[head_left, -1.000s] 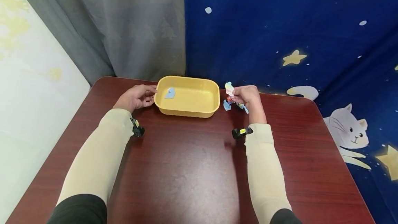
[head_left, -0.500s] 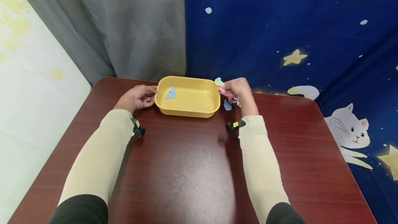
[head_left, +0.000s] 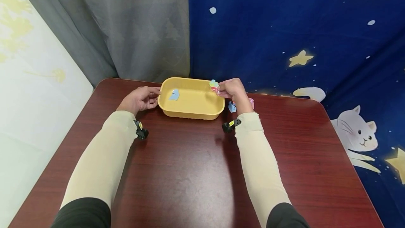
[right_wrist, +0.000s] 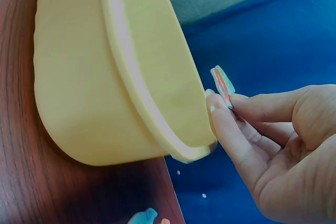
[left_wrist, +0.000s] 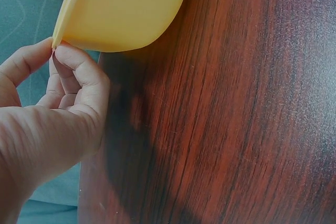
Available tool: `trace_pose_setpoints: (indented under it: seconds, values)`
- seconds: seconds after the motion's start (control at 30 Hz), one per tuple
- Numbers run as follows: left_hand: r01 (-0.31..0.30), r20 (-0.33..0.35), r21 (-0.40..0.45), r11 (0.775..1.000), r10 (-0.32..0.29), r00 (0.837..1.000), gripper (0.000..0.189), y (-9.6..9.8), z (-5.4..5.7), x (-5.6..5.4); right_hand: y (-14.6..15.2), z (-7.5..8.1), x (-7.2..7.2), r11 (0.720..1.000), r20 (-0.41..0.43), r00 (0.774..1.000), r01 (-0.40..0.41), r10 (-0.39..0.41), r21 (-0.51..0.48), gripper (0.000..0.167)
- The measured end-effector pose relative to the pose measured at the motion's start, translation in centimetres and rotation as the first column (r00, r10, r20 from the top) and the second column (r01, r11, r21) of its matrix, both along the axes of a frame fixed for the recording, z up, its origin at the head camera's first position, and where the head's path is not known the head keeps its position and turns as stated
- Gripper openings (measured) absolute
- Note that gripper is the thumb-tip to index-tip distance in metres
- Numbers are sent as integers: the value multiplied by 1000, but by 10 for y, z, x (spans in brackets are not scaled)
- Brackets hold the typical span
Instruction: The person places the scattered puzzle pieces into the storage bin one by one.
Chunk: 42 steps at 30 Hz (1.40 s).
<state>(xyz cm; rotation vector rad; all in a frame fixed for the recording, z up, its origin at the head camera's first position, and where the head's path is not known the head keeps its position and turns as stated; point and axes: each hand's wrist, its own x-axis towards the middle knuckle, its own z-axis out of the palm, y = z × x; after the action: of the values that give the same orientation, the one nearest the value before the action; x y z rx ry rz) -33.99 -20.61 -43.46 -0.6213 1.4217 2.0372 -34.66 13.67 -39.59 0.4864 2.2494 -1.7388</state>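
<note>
A yellow plastic basin (head_left: pixel 193 106) stands near the table's far edge, with one light-blue puzzle-like piece (head_left: pixel 174 95) lying inside at its left. My left hand (head_left: pixel 138 99) pinches the basin's left rim between thumb and fingers, seen closely in the left wrist view on the yellow rim (left_wrist: pixel 121 14). Over the basin's right end, my right hand (head_left: pixel 232 89) pinches a small flat multicoloured piece (head_left: pixel 214 85) by its edge. In the right wrist view that piece (right_wrist: pixel 223 85) is held between thumb and fingertips, beside the rim. Whether it is paper or card I cannot tell.
Right of the basin lie a blue piece (head_left: pixel 232 107) and a pink piece (head_left: pixel 251 103), partly hidden by my right wrist. The dark red wooden table (head_left: pixel 183 164) ends at a grey curtain (head_left: pixel 142 27) and a blue starry curtain (head_left: pixel 253 27).
My right hand has moved left with the multicoloured piece, from above the loose pieces to over the basin's right end. My left hand keeps its hold on the rim.
</note>
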Motion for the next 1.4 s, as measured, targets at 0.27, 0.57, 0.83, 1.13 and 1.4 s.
trace_pose_setpoints:
  seconds: [0.27, 0.57, 0.83, 1.13, 1.4]
  values:
    - [-3, -3, 1, 1000, 3, 1000, 43, 0, -1, 0, -12, -8, -6, 999, -11, 999, -32, 31, -41, 31]
    - [2, -6, -7, 1000, -2, 1000, 43, 0, -3, 0, -28, -20, -11, 995, 17, 999, -46, 47, -90, 32]
    - [-6, -9, -16, 1000, 6, 1000, 44, -1, -2, 1, -43, -23, -13, 992, 23, 997, -66, 69, -109, 31]
    - [-12, 4, -10, 1000, 12, 1000, 43, -1, -3, 1, -57, -31, -15, 992, 29, 996, -81, 84, -101, 29]
    - [-16, -3, 3, 1000, 16, 1000, 37, -1, -3, -1, -68, -38, -16, 990, 61, 992, -102, 108, -101, 33]
